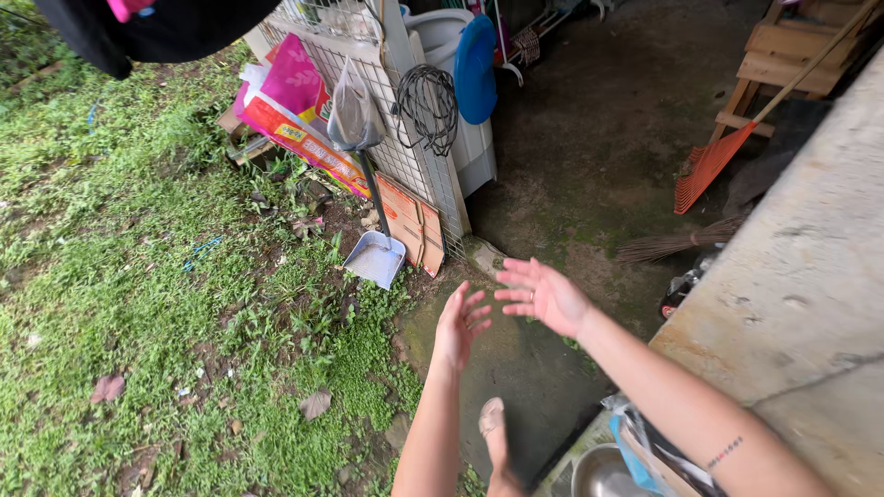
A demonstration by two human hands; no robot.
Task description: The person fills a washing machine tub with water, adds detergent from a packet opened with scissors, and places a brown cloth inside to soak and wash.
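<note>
Both hands empty, held out in mid-air over the mossy concrete floor [589, 156]. Left hand [460, 324] edge-on to camera, fingers straight and loosely together, gripping nothing. Right hand [541, 293] palm up, fingers spread wide, ring on one finger, also gripping nothing; small tattoo on that forearm. The two hands sit just beside each other, not touching. Nearest thing is the dustpan [375, 258] at 10 o'clock from the left hand, near but clear of it: pale blue pan resting on the ground at the grass edge, dark handle running up against a white wire rack [405, 156]. Rack leans upright, with a black cable coil [426, 106] hung at its 1 o'clock side and a grey bag over the dustpan handle top. Cardboard boxes [308, 138] wedged at the rack's 9 o'clock, pink one on top. Blue lid [475, 69] and white tub behind the rack. Orange rake [711, 166] at 2 o'clock from the right hand, well apart, handle slanting up to the frame corner; twig broom [677, 242] lying just below it. Concrete ledge [810, 276] runs along 3 o'clock. Metal bowl [600, 474] at 6 o'clock, under the right forearm. Bare foot [495, 433] below the left hand. Grass [120, 276] fills 9 o'clock.
</note>
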